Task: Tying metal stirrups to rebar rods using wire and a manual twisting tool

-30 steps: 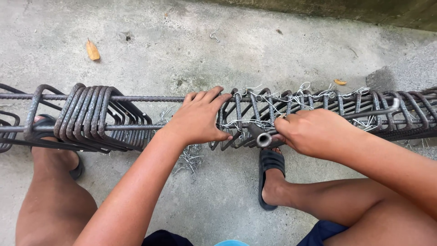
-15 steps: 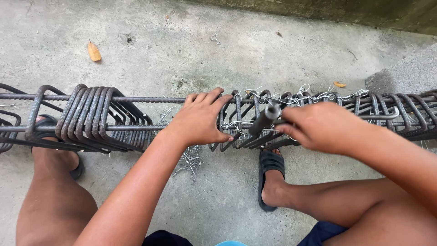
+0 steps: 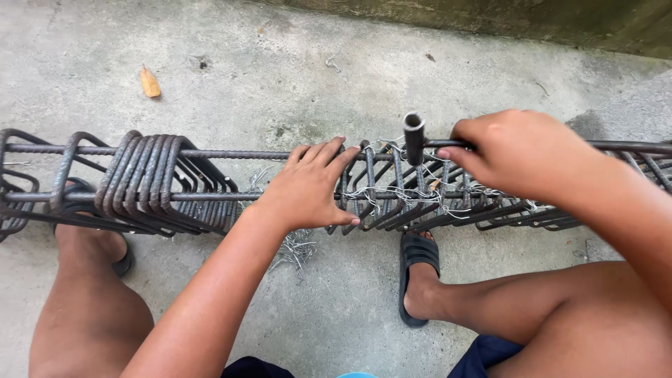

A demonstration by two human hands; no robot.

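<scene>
Right hand (image 3: pixel 521 150) lifted pipe tool (image 3: pixel 414 137) upright.

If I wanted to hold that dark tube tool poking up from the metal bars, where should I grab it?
Probably grab the dark tube tool by its bare upper end, coming from above on the right, as the right hand does. That end stands clear above the rebar cage; lower down it sits among tie wires and bars, leaving little room. The left hand rests on the cage.

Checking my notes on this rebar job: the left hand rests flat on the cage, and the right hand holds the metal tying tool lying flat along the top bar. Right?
Not quite. The head view shows the tying tool standing upright, open end up, not flat. The right hand does hold it, and the left hand rests on the rebar cage.
</scene>
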